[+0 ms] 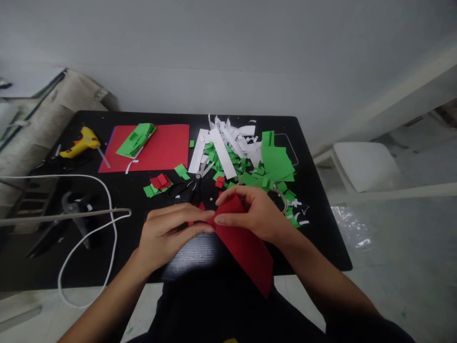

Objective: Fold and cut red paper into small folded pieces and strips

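Both my hands hold a piece of red paper (246,247) over the near edge of the black table (321,238). My left hand (167,233) pinches its top left corner, fingers pressed together. My right hand (253,212) grips the folded top edge from the right, fingers curled over it. The paper's lower part hangs down toward my lap. Black-handled scissors (189,186) lie just beyond my hands.
A red sheet (160,152) with folded green paper (137,139) lies at the back left, beside a yellow glue gun (80,143). White strips (228,138) and green scraps (274,164) are heaped at the back right. A white cable (107,224) loops at the left. A white stool (364,164) stands to the right.
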Tool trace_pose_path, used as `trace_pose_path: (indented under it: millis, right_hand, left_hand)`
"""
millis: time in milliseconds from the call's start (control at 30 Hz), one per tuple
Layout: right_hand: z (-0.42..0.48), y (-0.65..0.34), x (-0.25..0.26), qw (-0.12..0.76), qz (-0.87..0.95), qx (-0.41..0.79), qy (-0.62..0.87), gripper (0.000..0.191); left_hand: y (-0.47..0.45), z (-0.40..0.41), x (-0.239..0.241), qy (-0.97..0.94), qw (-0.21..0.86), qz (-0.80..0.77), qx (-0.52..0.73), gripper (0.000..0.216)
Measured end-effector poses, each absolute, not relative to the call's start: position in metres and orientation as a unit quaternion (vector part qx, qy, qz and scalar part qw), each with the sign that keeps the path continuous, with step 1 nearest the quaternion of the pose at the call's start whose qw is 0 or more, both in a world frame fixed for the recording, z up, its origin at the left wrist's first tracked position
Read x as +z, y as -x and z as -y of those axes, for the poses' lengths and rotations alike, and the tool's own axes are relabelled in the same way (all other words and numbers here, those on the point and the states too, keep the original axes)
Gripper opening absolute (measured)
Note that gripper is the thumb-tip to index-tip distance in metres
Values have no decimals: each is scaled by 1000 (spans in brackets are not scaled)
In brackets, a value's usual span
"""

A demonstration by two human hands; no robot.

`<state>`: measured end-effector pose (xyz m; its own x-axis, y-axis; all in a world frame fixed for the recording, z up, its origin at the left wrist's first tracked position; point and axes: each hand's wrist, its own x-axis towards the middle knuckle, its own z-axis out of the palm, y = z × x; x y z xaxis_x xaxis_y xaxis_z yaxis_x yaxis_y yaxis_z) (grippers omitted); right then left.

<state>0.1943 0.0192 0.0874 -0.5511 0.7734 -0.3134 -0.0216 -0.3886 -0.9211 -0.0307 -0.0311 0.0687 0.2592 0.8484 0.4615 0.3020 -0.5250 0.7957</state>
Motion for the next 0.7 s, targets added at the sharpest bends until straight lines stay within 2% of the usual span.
trace_pose_path:
  millis: [700]
  right_hand:
    - [-26,-197,95,239,497,732,400,34]
  left_hand:
    - [28,21,78,-750,298,-367,464,26]
